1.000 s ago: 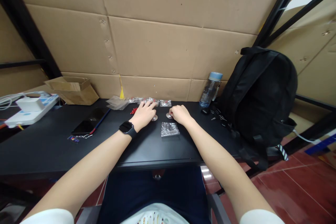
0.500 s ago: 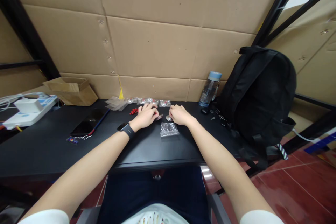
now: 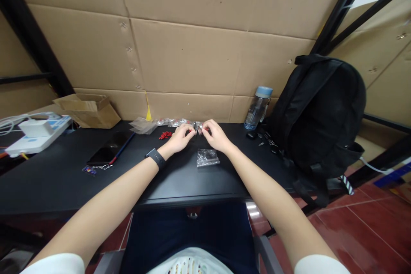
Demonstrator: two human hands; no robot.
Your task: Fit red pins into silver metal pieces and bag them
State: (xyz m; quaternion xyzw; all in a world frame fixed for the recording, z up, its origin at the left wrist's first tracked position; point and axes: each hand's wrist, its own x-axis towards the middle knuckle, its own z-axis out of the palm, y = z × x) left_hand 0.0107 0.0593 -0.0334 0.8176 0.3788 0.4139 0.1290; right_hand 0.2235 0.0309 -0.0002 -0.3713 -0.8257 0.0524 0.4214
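Note:
My left hand (image 3: 180, 139) pinches a small shiny metal disc (image 3: 196, 128), seen nearly edge-on above the desk. Facing it, my right hand (image 3: 216, 136) is closed on a second shiny disc (image 3: 200, 129). The two discs are very close together; whether they touch I cannot tell. Just below my hands lies a clear plastic zip bag (image 3: 207, 158). A heap of small red pieces (image 3: 165, 135) sits left of my left hand. Behind my hands runs a row of small clear packets (image 3: 176, 123) with red and silver contents, partly hidden by my fingers.
On the black desk (image 3: 180, 184) are flat clear bags (image 3: 143, 126), a phone (image 3: 111, 149) with a keychain, an open cardboard box (image 3: 87, 110) and a white power strip (image 3: 38, 136). To the right stand a water bottle (image 3: 256, 109), keys (image 3: 252, 134) and a black backpack (image 3: 317, 124).
Both hands have lifted the discs off the desk and brought them closer together, turning them from nearly flat to upright. The zip bag stays in place.

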